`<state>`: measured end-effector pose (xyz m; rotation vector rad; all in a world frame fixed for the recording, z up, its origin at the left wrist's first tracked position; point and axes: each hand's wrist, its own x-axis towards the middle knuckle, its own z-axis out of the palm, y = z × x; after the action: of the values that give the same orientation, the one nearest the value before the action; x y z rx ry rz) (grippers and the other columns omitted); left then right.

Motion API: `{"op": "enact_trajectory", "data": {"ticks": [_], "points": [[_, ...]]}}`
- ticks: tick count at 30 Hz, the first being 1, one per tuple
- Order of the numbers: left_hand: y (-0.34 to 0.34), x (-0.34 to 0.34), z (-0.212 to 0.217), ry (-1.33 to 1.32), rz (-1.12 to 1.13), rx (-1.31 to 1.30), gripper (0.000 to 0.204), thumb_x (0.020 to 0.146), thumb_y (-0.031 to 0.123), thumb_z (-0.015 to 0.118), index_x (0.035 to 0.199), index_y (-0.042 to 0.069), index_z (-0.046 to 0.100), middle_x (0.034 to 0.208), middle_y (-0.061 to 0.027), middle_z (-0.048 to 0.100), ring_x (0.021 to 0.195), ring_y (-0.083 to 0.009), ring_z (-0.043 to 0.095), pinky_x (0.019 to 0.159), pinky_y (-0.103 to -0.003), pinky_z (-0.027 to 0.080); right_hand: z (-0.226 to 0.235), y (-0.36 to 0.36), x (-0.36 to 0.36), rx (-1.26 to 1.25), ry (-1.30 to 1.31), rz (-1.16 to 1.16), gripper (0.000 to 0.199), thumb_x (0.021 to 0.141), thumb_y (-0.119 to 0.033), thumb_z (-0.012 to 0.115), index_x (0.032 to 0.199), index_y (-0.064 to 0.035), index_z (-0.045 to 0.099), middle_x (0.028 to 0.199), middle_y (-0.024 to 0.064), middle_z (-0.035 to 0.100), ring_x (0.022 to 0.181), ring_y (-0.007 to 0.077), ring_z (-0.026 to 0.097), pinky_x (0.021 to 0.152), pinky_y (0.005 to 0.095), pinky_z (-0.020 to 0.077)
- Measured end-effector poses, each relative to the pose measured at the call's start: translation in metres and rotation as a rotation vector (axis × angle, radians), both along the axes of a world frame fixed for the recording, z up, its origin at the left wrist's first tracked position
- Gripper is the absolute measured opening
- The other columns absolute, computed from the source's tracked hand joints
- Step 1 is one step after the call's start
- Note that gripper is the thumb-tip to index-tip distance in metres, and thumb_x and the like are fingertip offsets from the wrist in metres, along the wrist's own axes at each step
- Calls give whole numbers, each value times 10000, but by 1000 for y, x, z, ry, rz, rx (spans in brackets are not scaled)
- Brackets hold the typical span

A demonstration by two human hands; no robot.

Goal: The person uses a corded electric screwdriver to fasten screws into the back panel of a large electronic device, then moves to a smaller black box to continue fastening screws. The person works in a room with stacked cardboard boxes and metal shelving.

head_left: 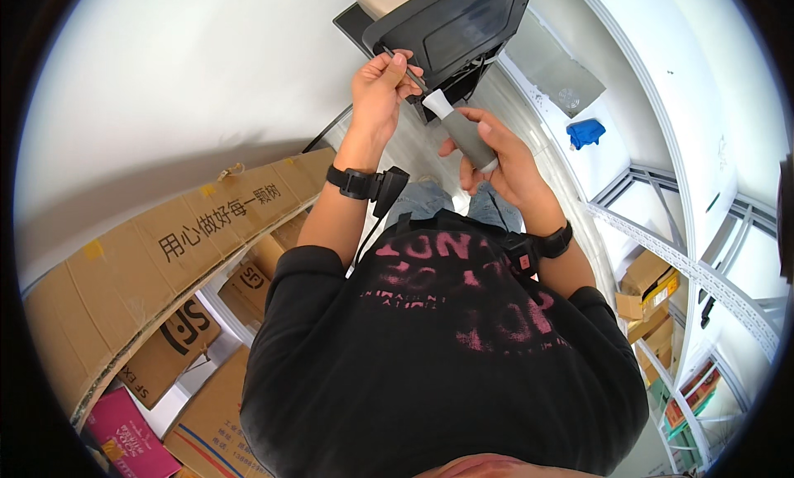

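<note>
White wall fills the view from nine o'clock up to twelve, and pale floor runs below me between stacked cardboard boxes (165, 255) at eight o'clock and white metal shelving (703, 279) at three to four o'clock. At twelve o'clock a dark grey office chair (451, 19) has its curved back toward me. A blue cloth-like lump (585, 133) lies on the floor at two o'clock, beside a pale panel.

My right hand (496, 160) is wrapped around a grey tube with a white nozzle (463, 131), just right of centre toward one o'clock; the nozzle points up toward the chair, and my fingers close round the tube's lower body. My left hand (380, 89), at eleven to twelve o'clock, is pinched shut on a thin dark rod-like tool (411, 74) whose tip reaches down to just beside the white nozzle; I cannot tell whether they touch. Both wrists carry black straps, and a small black device hangs off the left one (376, 184). My black shirt with pink print fills six o'clock
</note>
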<state>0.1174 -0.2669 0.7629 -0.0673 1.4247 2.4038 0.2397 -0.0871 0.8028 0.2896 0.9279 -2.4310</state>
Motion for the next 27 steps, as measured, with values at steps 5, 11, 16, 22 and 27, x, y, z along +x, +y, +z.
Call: {"op": "enact_trajectory", "data": {"ticks": [5,11,16,22,27], "points": [[3,5,15,-91,-5,21,199,920,161,544,981,-26,581,798,-111,645,614,-138,617,587,-252,531,-17,-13,-2,995,627,-151,436,833,-140,625,1227,-66,453,1010,100,527,726,159,565,543,254,467],[-4,3,1,-37,-81,-102,224,922,151,536,1045,-33,572,815,-113,650,659,-168,647,581,-246,539,-8,-24,5,917,409,-217,478,830,-156,613,1262,-73,425,1001,113,534,733,174,573,544,252,477],[-4,6,10,-63,-79,6,257,906,185,569,1049,-29,576,783,-90,638,671,-172,651,578,-243,536,3,-9,-1,156,-42,-6,505,820,-153,614,1270,-63,403,993,104,536,715,142,572,513,235,462],[-5,7,12,-63,-125,-90,248,920,162,544,1074,-32,565,825,-90,646,686,-151,650,600,-237,543,-10,-22,5,820,322,-96,456,840,-168,583,1241,-35,412,969,86,531,771,156,595,490,235,463],[-7,7,7,-47,-120,-50,236,913,152,556,1058,-33,574,819,-82,642,684,-142,645,604,-243,542,10,-21,2,337,16,-103,455,832,-135,584,1242,-39,414,1001,91,528,738,159,581,492,229,453]]}}
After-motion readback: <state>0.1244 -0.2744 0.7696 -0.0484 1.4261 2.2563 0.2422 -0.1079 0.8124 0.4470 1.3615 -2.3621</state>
